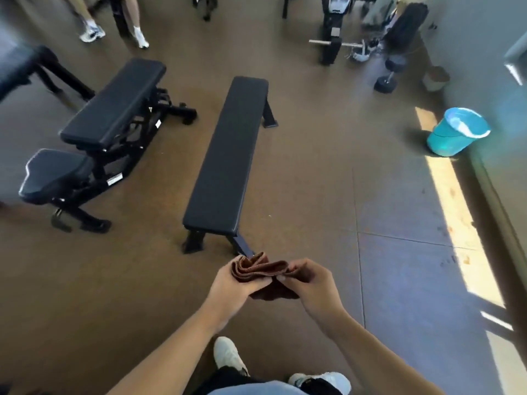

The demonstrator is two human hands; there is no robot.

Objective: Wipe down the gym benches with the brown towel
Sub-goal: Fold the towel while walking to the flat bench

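I hold a bunched brown towel (261,271) in front of me with both hands, just short of the near end of a flat black bench (228,155). My left hand (231,289) grips the towel's left folds. My right hand (310,286) pinches its right part. The flat bench runs away from me in the middle of the floor. To its left stands an adjustable black bench (114,101) with a separate seat pad (54,172).
A teal bucket (456,132) stands at the right by the wall, beside a sunlit strip of floor. Dumbbells (389,74) and a weight machine (332,32) are at the back right. Someone's legs and white shoes (92,32) show at the back left. A dark stool (25,67) is at the far left.
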